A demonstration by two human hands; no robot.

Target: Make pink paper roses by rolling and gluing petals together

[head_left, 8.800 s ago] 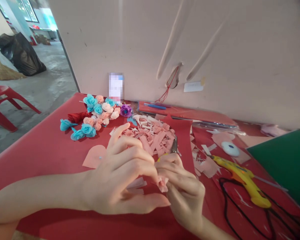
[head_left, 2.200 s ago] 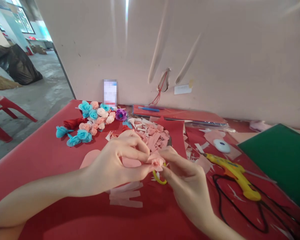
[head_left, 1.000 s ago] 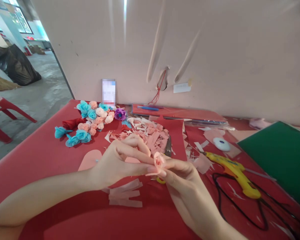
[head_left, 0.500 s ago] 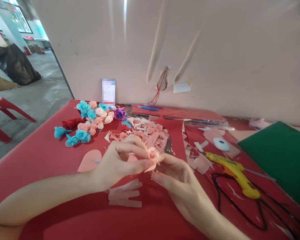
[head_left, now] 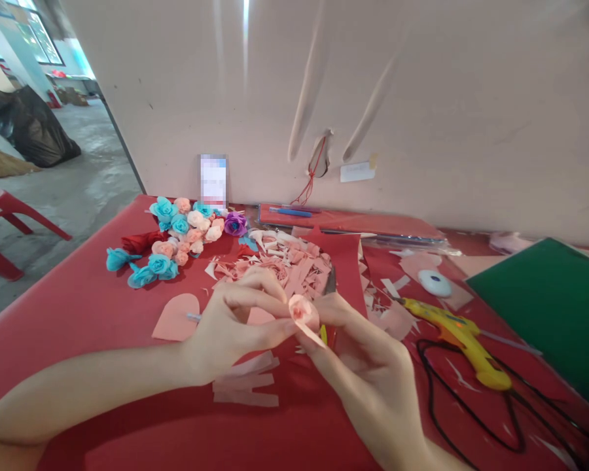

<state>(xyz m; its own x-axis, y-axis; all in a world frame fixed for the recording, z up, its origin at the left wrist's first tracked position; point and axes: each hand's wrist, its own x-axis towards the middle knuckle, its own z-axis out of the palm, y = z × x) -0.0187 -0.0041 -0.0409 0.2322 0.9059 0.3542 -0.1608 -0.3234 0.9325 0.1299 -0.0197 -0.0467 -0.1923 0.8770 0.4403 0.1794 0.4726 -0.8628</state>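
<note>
Between my two hands, above the red table, is a small peach paper flower (head_left: 303,310) with a rolled centre. My left hand (head_left: 243,311) pinches its left side between thumb and fingertips. On the other side, my right hand (head_left: 363,353) grips the flower and a paper strip that slants down from it. Something small and yellow-green shows behind the right fingers; I cannot tell what it is. Below the hands lie several pale pink paper strips (head_left: 248,389). A peach heart-shaped paper piece (head_left: 177,317) rests left of my left wrist.
Finished blue, peach and purple paper flowers (head_left: 179,224) cluster at the back left, near a propped phone (head_left: 213,181). Pink paper scraps (head_left: 309,271) pile behind my hands. At right are a yellow glue gun (head_left: 464,333) with a looping black cord, a white oval object (head_left: 434,283) and a green board (head_left: 544,307).
My right hand has turned and shifted its fingers around the flower, which is now tilted. A strip of its paper now slants down to the right, toward my right thumb.
</note>
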